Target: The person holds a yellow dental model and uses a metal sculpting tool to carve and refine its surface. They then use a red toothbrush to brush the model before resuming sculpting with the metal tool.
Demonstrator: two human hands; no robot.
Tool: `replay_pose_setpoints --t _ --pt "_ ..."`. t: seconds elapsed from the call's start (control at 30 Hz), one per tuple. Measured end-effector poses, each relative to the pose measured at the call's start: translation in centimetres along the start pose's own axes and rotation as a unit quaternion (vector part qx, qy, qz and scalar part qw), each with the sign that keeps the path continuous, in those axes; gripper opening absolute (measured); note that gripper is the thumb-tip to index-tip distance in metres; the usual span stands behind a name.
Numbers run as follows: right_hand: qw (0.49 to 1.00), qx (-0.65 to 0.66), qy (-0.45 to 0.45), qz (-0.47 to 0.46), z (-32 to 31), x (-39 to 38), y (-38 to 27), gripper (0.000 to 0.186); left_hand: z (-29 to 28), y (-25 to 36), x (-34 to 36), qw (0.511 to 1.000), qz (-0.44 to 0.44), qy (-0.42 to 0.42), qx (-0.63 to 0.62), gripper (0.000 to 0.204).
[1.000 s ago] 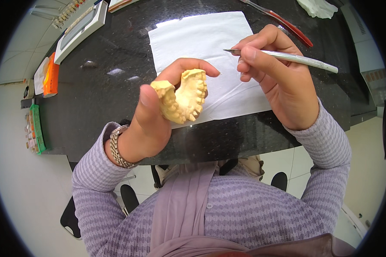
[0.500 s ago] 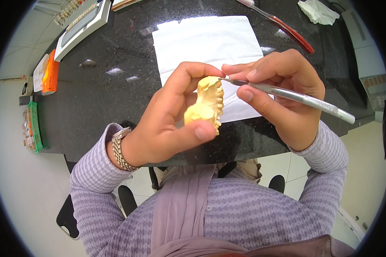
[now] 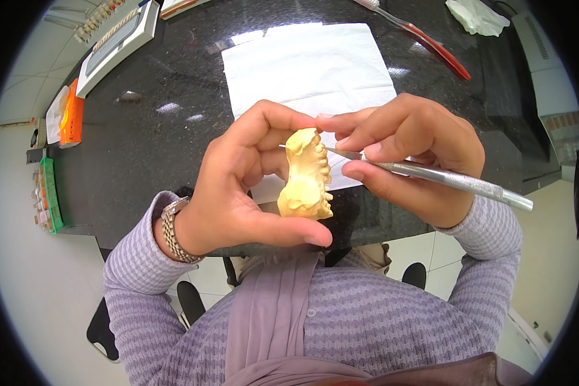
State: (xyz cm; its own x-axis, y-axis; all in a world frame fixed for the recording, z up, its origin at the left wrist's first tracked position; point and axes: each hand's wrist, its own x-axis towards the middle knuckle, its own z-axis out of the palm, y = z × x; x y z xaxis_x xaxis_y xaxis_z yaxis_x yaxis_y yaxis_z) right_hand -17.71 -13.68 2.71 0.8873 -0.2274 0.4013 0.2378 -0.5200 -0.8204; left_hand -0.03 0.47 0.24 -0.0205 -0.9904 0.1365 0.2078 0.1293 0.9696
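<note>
A yellow plaster dental cast [image 3: 305, 174] with a row of teeth along its right side is held up over the counter's near edge. My left hand [image 3: 228, 193] grips it, thumb at the near end and curled fingers at the far end. In my right hand [image 3: 424, 154], pinched like a pen, is a craft knife [image 3: 457, 180] with a slim silver knurled handle. Its blade meets the toothed side near the far end, partly hidden by the cast. A thin metal tip shows past the cast's left side. Fingertips of both hands touch above the cast.
White paper [image 3: 302, 71] lies on the dark speckled counter [image 3: 174, 154] beyond my hands. Far right are a red-handled brush [image 3: 441, 55] and a crumpled white sheet [image 3: 479, 16]. To the left stand an orange box [image 3: 73, 119], a green rack [image 3: 51, 193] and a white-framed case [image 3: 119, 48].
The cast has come down toward me and turned slightly, showing more of its near end. The knife moved left and lower, its blade shifting from the cast's far end to the toothed side.
</note>
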Motion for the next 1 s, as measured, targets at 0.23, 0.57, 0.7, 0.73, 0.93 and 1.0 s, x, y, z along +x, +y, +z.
replay_pose_setpoints --t 0.23,0.57,0.7,0.73,0.93,1.0 --pt "0.999 0.006 -0.008 -0.036 0.1 0.0 0.3 0.027 0.1 0.0 -0.2 0.994 -0.062 0.034 -0.088 0.081" --pt "0.969 0.193 0.118 0.102 0.6 0.3 0.5 0.013 -0.4 0.8 0.0 0.994 -0.106 0.002 0.018 0.094" --pt "0.972 0.206 0.086 0.07 1.1 0.1 0.9 0.019 -0.2 0.5 -0.1 0.995 -0.094 0.019 -0.001 0.093" --pt "0.977 0.193 0.063 0.066 0.8 -0.1 0.6 0.022 -0.1 0.3 0.0 0.995 -0.094 0.022 -0.012 0.092" --pt "0.995 0.062 0.042 0.061 1.0 -0.3 -0.7 0.024 0.3 0.1 -0.2 0.994 -0.088 0.049 -0.048 0.091" --pt "0.997 0.031 0.03 0.059 1.1 -0.4 -0.9 0.023 0.6 0.0 -0.3 0.994 -0.089 0.051 -0.047 0.091"
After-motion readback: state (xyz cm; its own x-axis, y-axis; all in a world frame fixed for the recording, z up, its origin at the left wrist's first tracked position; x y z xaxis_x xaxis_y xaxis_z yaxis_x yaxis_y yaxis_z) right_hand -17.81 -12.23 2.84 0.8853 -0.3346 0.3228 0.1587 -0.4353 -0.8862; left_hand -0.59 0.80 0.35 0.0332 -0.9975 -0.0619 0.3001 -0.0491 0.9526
